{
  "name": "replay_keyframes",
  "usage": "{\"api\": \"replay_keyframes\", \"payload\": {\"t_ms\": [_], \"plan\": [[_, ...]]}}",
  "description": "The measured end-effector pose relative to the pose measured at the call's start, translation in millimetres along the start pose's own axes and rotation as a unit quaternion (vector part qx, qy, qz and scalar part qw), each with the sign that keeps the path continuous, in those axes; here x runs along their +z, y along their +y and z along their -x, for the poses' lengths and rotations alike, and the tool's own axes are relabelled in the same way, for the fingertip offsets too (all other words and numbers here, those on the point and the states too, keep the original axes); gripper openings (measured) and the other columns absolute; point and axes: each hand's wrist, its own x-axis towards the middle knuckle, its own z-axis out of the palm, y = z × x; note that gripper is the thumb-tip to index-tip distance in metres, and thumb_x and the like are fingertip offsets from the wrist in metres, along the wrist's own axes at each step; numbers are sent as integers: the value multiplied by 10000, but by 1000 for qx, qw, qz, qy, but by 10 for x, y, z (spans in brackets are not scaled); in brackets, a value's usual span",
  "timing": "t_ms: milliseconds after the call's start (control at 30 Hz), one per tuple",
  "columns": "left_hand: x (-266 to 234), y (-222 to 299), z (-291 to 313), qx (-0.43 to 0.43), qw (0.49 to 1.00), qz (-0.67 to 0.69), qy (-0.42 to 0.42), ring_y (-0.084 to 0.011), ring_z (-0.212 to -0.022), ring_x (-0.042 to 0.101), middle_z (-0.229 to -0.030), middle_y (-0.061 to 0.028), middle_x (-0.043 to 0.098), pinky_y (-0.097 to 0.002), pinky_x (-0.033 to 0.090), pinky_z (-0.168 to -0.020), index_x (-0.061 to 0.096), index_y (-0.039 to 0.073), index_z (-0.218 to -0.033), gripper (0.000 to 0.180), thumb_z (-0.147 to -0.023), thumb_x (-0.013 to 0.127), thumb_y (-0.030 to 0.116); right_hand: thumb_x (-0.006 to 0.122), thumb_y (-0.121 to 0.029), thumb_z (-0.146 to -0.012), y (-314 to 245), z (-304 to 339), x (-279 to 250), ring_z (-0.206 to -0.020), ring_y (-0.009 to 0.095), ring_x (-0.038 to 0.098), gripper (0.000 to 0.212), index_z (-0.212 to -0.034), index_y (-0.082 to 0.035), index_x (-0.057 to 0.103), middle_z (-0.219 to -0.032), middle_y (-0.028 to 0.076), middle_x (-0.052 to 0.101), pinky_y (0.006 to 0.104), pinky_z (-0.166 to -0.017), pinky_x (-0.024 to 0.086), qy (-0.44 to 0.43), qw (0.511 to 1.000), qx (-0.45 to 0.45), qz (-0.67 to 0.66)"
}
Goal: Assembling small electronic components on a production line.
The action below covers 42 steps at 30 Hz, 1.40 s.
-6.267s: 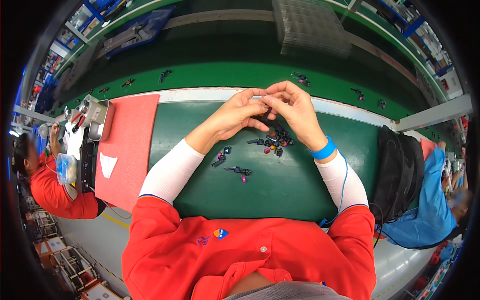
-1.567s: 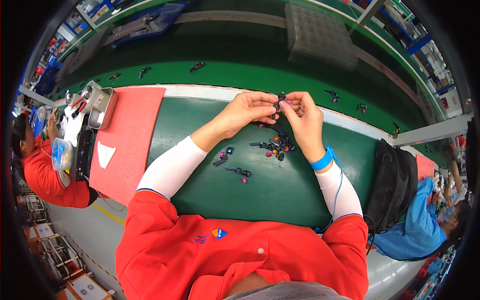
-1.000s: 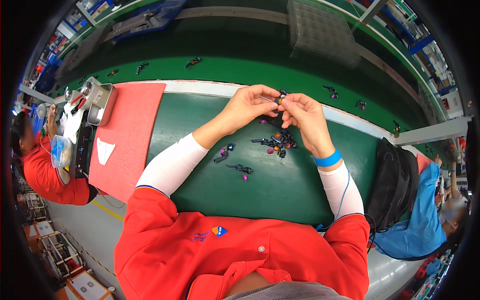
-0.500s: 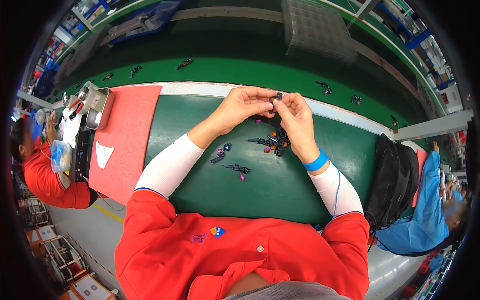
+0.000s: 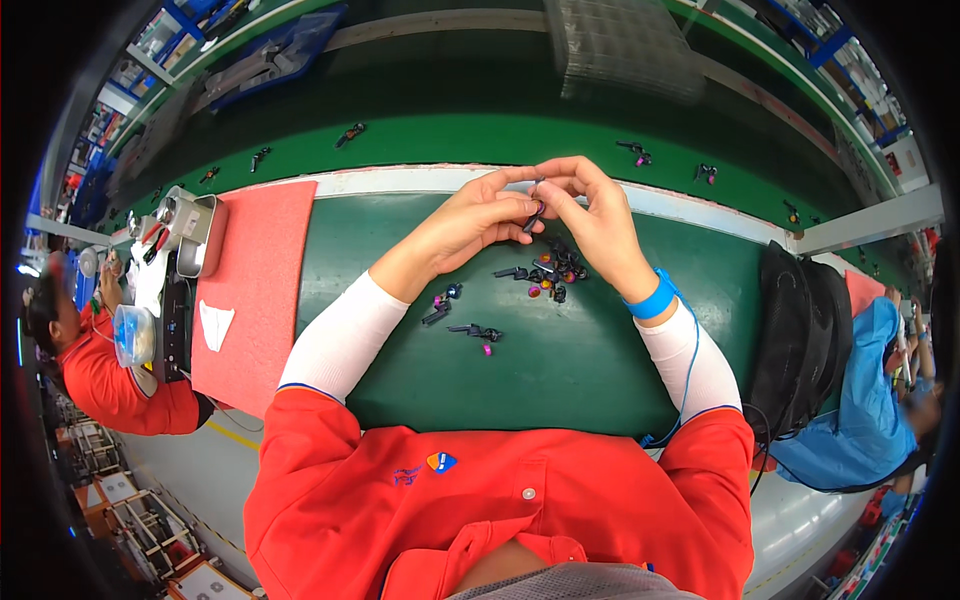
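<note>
Both my hands meet over the far edge of the green worktop. A small black stemmed part (image 5: 533, 222), shaped like an earbud, is pinched between my left hand (image 5: 465, 225) and my right hand (image 5: 603, 228); its stem points down toward me. Fingers cover its upper end. Just below my hands lies a loose pile of similar black parts (image 5: 562, 272) with orange and magenta bits. Nearer and to the left rest another black part (image 5: 437, 308), a stemmed black part (image 5: 478, 331) and a small magenta piece (image 5: 488, 350). A blue wrist strap (image 5: 655, 296) with a cord circles my right wrist.
Beyond a pale rail runs a green belt (image 5: 450, 140) carrying scattered black parts (image 5: 635, 152). To the left are a pink mat (image 5: 255, 290), a metal tin (image 5: 210, 240) and a co-worker in red (image 5: 120, 390). A black bag (image 5: 800, 330) and a person in blue (image 5: 850, 410) are at right.
The black part has been turned in my fingers, its stem now hanging downward. My right hand's fingers have reached over farther, and both hands stay together.
</note>
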Motion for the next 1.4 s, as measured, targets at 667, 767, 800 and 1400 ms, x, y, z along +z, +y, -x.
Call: {"api": "replay_keyframes", "payload": {"t_ms": [667,767,800,1400], "plan": [[-568,18,-301,240,852,-384,264,-149,-751,632,-851,-77,667,-270,496,-700,600,13,-1064,227,-864,643,111,642,-128,-851,327,-164,-398,-697,245,614,196,-983,-20,545,-765,101,599,326,-598,492,164,869,-101,457],[-833,87,-401,271,749,-500,340,-178,-748,639,-876,-91,677,-290,499,-707,630,10,-1007,188,-852,655,113,658,-137,-834,436,-230,-584,-679,294,607,182,-911,-27,535,-748,114,579,356,-565,483,212,806,-52,550],[-903,90,-426,259,709,-553,352,-191,-780,638,-909,-100,677,-297,497,-723,632,10,-1014,201,-846,660,118,665,-142,-826,482,-242,-624,-670,319,603,182,-876,-31,530,-739,121,570,371,-548,478,234,770,-25,593],[-163,-18,-173,117,982,-143,36,-117,-843,608,-970,-56,653,-267,501,-783,626,12,-1131,269,-942,565,194,662,47,-769,94,-49,54,-599,167,554,162,-888,-9,567,-858,87,599,282,-542,450,130,929,-246,245]]}}
